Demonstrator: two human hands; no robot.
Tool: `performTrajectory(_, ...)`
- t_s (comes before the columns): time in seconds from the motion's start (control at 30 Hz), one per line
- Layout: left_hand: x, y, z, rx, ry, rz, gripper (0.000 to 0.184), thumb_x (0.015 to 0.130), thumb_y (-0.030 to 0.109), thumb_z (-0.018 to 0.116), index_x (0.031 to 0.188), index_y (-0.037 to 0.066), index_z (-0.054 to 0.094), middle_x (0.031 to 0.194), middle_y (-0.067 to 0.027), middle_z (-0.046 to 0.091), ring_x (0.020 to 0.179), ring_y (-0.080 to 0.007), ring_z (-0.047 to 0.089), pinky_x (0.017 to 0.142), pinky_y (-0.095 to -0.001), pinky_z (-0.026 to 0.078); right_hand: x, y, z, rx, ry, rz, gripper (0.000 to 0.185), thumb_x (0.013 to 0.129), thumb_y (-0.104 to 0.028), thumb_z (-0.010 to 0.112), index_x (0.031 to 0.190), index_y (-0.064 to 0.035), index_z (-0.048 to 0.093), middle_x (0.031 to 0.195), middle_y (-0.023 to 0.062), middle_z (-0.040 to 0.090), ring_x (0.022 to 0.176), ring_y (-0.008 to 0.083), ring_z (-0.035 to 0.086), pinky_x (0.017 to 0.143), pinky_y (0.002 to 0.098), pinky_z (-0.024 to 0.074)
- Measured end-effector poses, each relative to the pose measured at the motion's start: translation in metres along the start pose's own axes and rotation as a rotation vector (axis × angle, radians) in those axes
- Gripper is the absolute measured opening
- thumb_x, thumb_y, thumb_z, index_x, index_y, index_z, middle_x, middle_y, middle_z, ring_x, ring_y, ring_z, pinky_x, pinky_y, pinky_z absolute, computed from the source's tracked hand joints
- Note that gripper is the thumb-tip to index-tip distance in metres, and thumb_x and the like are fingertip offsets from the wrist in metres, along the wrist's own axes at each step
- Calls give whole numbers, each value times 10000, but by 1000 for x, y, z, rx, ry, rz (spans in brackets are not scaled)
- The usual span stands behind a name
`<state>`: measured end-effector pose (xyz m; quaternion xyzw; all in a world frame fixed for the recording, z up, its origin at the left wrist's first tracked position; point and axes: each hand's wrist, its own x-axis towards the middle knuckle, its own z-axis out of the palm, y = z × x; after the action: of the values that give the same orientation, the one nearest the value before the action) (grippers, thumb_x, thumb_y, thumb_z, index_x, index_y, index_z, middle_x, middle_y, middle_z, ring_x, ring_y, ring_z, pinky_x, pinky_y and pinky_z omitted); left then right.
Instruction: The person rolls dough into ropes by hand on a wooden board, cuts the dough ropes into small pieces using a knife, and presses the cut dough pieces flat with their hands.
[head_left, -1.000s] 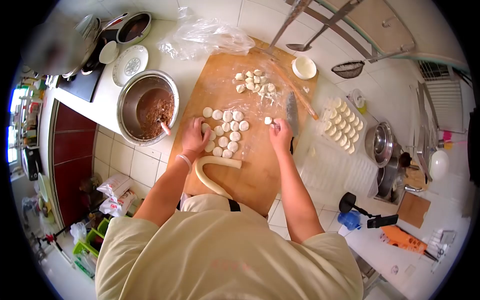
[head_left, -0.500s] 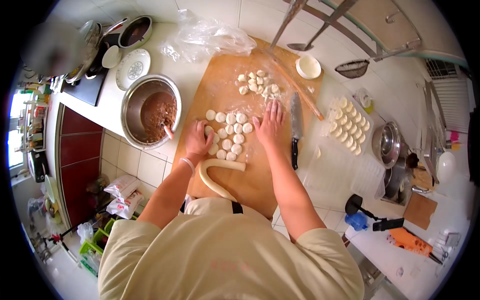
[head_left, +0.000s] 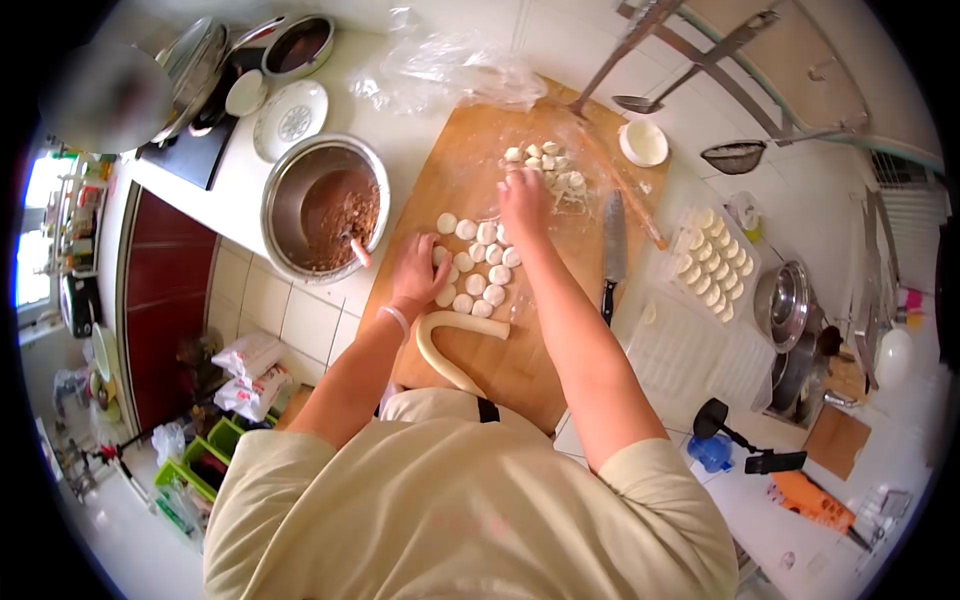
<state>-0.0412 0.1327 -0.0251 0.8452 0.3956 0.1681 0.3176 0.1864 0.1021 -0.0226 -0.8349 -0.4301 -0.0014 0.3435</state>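
On the wooden board (head_left: 530, 370), my left hand (head_left: 418, 268) rests at the left edge of several flattened dough rounds (head_left: 478, 252), its curled fingers touching the leftmost ones. My right hand (head_left: 524, 205) reaches to the near left side of the uncut-looking small dough pieces (head_left: 550, 150), fingers bent down; what they hold, if anything, is hidden. A curved dough rope (head_left: 435, 350) lies nearest my body. To the right of my right forearm lies a knife (head_left: 614, 240), with a rolling pin (head_left: 640, 205) beside it.
A steel bowl of meat filling (head_left: 340, 215) stands left of the board, with a plate (head_left: 291, 120) behind it. Plastic film (head_left: 440, 75) lies at the back. To the right are a white bowl (head_left: 643, 143), a tray of dumplings (head_left: 715, 262) and steel basins (head_left: 783, 303).
My right hand went from beside the knife to the board's middle, fingers spread, then to the small dough pieces, where its fingers are bent. The left hand stays by the rounds. The view has shifted.
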Motion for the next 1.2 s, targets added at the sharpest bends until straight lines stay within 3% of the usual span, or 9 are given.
performTrajectory(0.07, 1, 1, 0, 5, 8, 46, 349, 873, 274, 654, 1131, 66, 548, 1060, -171, 573, 1006, -399, 551, 844, -481, 460, 13, 3, 3, -177, -320, 1, 155, 868, -116, 646, 1018, -79, 652, 1131, 173, 607, 1064, 394, 567, 903, 490, 464)
performTrajectory(0.1, 3, 0, 0, 17, 23, 61, 351, 875, 274, 653, 1138, 68, 545, 1062, -168, 570, 1005, -397, 552, 838, -482, 460, 15, 5, -2, -188, -304, 7, 155, 868, -116, 646, 1018, -79, 652, 1131, 173, 607, 1064, 394, 567, 903, 490, 464)
performTrajectory(0.17, 3, -5, 4, -2, 28, 54, 345, 875, 276, 653, 1133, 73, 546, 1056, -165, 566, 999, -396, 552, 836, -481, 457, 3, 7, -8, 71, -189, 488, 89, 822, -69, 658, 910, -73, 644, 1047, 149, 595, 1027, 377, 571, 871, 464, 479)
performTrajectory(0.2, 2, -3, 2, 18, 24, 53, 343, 873, 274, 654, 1131, 74, 546, 1052, -164, 565, 997, -396, 551, 837, -481, 456, -21, 51, -2, -194, -230, -22, 196, 836, -101, 662, 1028, -58, 661, 1112, 171, 573, 1056, 355, 575, 880, 450, 484)
performTrajectory(0.37, -2, -4, 4, 46, 16, 17, 336, 871, 268, 654, 1125, 77, 547, 1043, -164, 564, 990, -395, 549, 847, -480, 452, -78, 73, -73, 159, -149, 117, 276, 761, -14, 699, 1023, -53, 621, 1047, 170, 583, 1025, 365, 571, 862, 455, 489)
performTrajectory(0.7, 0, -9, 8, 65, 18, 55, 348, 883, 265, 641, 1161, 83, 536, 1086, -176, 577, 1001, -406, 570, 842, -477, 473, -99, 88, -80, 29, -117, 152, 349, 775, -96, 758, 1079, -41, 595, 1027, 176, 602, 1009, 383, 575, 877, 463, 485)
performTrajectory(0.9, -2, -4, 6, 86, 32, 28, 339, 867, 278, 655, 1134, 92, 560, 1063, -166, 582, 988, -397, 570, 830, -486, 466, -84, 58, -84, -292, -285, 231, 592, 846, -242, 715, 1351, -30, 491, 1398, 208, 483, 1297, 408, 446, 1091, 514, 364)
performTrajectory(1.0, 1, -5, 5, 71, 33, 42, 342, 863, 278, 661, 1133, 91, 564, 1054, -167, 581, 998, -398, 563, 839, -482, 464, -84, 62, -57, -459, -252, 82, 747, 946, -422, 543, 1519, -3, 308, 1615, 198, 242, 1497, 399, 193, 1208, 558, 154)
performTrajectory(1.2, 3, -3, 3, 76, 54, 89, 351, 868, 254, 651, 1155, 79, 549, 1049, -183, 580, 975, -411, 564, 823, -481, 465, -94, 49, -40, -280, -169, 53, 623, 980, -267, 509, 1525, -28, 323, 1603, 198, 278, 1489, 370, 243, 1214, 500, 188)
